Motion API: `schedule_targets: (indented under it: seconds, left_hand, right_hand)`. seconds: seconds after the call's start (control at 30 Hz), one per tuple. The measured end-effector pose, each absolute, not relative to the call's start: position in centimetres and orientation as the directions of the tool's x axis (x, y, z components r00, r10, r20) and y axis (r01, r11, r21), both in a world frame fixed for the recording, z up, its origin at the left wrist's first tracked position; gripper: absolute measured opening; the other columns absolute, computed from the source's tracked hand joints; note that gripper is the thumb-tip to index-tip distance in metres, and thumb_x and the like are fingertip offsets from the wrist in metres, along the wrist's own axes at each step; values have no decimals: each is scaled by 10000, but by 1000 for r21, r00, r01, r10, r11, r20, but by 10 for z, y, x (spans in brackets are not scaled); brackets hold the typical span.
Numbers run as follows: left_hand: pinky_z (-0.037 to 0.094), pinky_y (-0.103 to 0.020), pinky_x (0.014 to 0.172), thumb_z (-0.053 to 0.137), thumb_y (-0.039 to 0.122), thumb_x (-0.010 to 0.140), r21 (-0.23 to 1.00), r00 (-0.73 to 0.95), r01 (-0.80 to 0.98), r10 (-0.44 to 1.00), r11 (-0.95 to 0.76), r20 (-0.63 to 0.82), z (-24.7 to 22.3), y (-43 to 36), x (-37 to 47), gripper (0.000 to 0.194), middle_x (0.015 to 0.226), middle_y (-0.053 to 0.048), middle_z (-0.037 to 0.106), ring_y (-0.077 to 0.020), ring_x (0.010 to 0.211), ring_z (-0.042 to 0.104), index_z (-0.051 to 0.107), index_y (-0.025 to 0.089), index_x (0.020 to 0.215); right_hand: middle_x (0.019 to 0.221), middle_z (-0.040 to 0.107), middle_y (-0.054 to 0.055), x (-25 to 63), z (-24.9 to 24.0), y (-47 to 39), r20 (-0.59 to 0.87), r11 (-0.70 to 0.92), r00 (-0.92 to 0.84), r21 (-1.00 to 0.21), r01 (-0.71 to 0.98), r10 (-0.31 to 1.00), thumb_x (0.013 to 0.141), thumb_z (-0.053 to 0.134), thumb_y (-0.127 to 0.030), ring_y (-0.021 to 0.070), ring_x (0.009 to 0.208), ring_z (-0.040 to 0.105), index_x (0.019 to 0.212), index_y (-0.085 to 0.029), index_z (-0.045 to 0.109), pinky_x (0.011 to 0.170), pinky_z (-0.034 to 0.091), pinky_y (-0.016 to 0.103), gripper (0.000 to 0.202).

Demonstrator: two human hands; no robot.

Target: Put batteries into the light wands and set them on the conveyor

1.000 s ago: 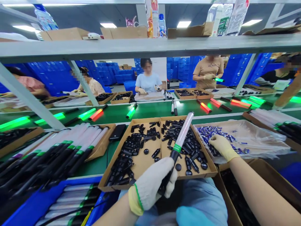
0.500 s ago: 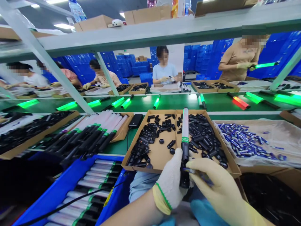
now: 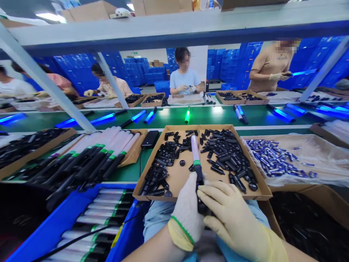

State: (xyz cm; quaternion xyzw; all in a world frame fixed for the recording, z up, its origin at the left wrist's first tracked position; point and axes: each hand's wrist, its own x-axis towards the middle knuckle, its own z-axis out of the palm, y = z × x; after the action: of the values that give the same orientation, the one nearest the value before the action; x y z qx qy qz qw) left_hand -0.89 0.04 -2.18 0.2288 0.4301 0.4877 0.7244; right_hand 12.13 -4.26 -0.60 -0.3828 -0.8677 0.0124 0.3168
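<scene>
My left hand (image 3: 188, 205), in a white knit glove with a green edge, is wrapped round the black handle of a light stick (image 3: 195, 156). The stick's clear tube with a green band points away from me, unlit. On the handle's right side lies my right hand (image 3: 231, 211), in a pale yellow glove, fingers pressed against the handle; whether anything is under them is hidden. Beyond both hands is a cardboard tray (image 3: 174, 178) of small black parts. A plastic-lined tray of blue and silver batteries (image 3: 275, 156) sits to its right.
Finished-looking sticks (image 3: 109, 145) are piled at the left, above a blue bin (image 3: 60, 218) holding more. Lit sticks (image 3: 149, 115) lie on the green belt (image 3: 166, 118). A shelf beam (image 3: 163, 29) crosses overhead. People work opposite. A box of black parts (image 3: 308, 214) is lower right.
The held stick has tilted lower and sits further left in view. My right hand has flattened along the handle; the small item at its fingertips no longer shows. Most belt lights turned blue.
</scene>
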Motion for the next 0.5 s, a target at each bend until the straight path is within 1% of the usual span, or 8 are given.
schedule_targets:
  seconds: [0.1,0.17,0.2,0.23,0.27,0.33,0.4,0.5]
  left_hand:
    - [553,-222,618,542,383,944,607,223,-628,860,487,-460,-14,5,-11,211,811,-21,674,-136,725,650,663,213,919]
    - [496,-191,493,558,357,936,500,288,-681,823,536,-490,-9,6,-14,182,732,-4,634,-106,581,600,643,200,971]
    - [474,-187,463,564,347,934,472,311,-685,808,555,-500,-6,6,-16,193,726,-2,624,-99,544,581,629,192,1028]
    - [463,-185,449,566,337,934,473,318,-676,803,565,-505,-5,6,-17,218,732,-3,620,-97,526,573,611,188,1086]
    - [462,-187,450,570,324,932,482,311,-669,803,565,-509,-3,5,-18,242,743,-6,619,-98,526,575,594,185,1130]
    - [459,-188,454,575,307,929,493,282,-662,798,564,-533,-1,2,-17,265,754,-10,615,-97,528,575,579,176,1160]
    - [432,-179,430,576,309,928,505,272,-632,778,588,-567,1,0,-13,268,747,-15,610,-94,514,562,582,156,1148]
    - [372,-172,379,540,331,942,536,296,-564,760,628,-579,1,-2,-5,261,708,-15,600,-89,466,518,585,137,1111]
  right_hand:
    - [1438,534,76,133,-7,-31,498,706,-531,-279,651,686,992,421,-452,293,1308,467,1325,-213,586,1009,455,478,442]
    - [1449,522,51,162,-8,-13,457,518,-351,-316,795,817,1005,360,-373,235,1340,443,1287,-245,618,1084,406,421,403]
    - [1410,556,47,184,-8,-2,418,343,-188,-334,878,889,1006,336,-326,206,1317,469,1255,-251,638,1091,398,382,399]
    - [1339,608,36,208,-9,11,348,88,34,-329,940,937,1005,331,-301,177,1264,516,1212,-263,660,1072,410,333,390]
    - [1275,643,66,234,-11,23,298,-73,171,-312,947,939,1000,354,-284,194,1209,558,1190,-236,673,1043,428,341,374]
    - [1101,694,154,281,-17,46,218,-274,337,-273,922,916,950,453,-232,267,1052,634,1021,-152,722,939,477,422,289]
    - [901,703,138,314,-28,64,119,-372,405,-231,899,906,899,572,-219,263,903,659,843,-126,708,852,500,436,174]
    - [818,670,34,334,-46,77,20,-409,421,-205,889,907,891,657,-271,180,825,644,800,-137,652,837,507,391,162]
